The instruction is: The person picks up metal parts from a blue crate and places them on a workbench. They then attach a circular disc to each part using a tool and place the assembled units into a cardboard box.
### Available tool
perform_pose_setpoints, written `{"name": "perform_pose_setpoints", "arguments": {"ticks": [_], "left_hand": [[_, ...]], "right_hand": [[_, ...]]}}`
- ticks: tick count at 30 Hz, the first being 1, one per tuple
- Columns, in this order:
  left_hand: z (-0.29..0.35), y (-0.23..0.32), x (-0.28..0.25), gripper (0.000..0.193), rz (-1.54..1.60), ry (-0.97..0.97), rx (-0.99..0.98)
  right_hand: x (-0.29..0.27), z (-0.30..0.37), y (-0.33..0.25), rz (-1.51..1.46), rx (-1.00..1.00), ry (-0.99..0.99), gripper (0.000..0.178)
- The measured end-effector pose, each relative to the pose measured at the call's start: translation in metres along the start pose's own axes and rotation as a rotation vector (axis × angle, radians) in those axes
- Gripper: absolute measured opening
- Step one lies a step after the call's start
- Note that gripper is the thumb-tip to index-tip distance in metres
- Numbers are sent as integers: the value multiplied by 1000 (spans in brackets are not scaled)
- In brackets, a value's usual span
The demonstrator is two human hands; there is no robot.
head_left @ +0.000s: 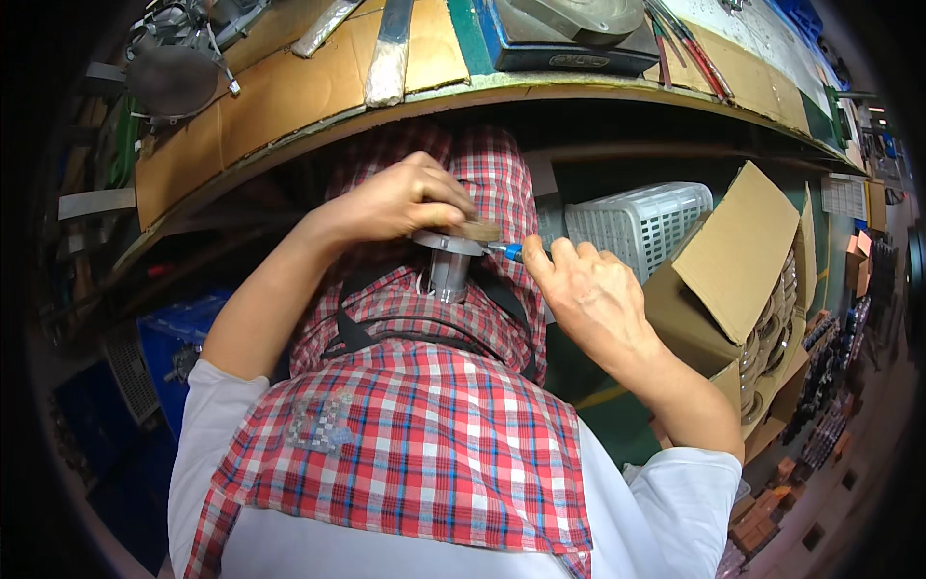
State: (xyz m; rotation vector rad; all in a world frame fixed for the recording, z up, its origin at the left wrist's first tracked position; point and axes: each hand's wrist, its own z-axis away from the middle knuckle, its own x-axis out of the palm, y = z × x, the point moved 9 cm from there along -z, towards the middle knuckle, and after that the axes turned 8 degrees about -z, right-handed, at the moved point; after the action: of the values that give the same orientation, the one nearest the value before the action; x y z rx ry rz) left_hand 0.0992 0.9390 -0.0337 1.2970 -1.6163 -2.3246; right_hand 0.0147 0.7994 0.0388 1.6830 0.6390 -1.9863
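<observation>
A grey metal part with a round flange and a short cylinder (pixel 449 276) rests at my lap, against the red plaid apron (pixel 415 405). My left hand (pixel 415 200) is curled above the flange, fingers closed at a brown, blurred piece (pixel 479 231) over the part's rim. From the right, my right hand (pixel 588 294) grips a slim blue-handled tool (pixel 512 252). The tool's metal tip meets the flange's right edge or lies just beside it; I cannot tell which. My left fingertips are partly hidden.
Ahead runs a workbench edge (pixel 289 135) lined with cardboard, carrying metal parts, a blue-edged block (pixel 579 60) and red pens or rods (pixel 696 53). To the right stand a white plastic basket (pixel 641 227) and an open carton (pixel 738 251) holding ring-shaped metal parts. A blue crate (pixel 178 328) sits at left.
</observation>
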Motion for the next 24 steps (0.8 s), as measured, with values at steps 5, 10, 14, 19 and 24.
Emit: {"name": "perform_pose_setpoints", "arguments": {"ticks": [5,10,14,19,24], "left_hand": [[8,-48,8,29,-91,-121,100],[3,-4,-4,21,-115,116,153],[-18,-13,10,16,181,-76,162],[-4,-41,1,16,307,-42,-96],[-13,-13,15,23,163,-111,-106]], "right_hand": [[-1,-2,-2,-6,25,42,21],[-6,-4,3,-190,34,102,24],[14,3,11,-155,38,26,28],[11,2,12,-182,33,50,30],[14,2,6,-163,19,59,27]]}}
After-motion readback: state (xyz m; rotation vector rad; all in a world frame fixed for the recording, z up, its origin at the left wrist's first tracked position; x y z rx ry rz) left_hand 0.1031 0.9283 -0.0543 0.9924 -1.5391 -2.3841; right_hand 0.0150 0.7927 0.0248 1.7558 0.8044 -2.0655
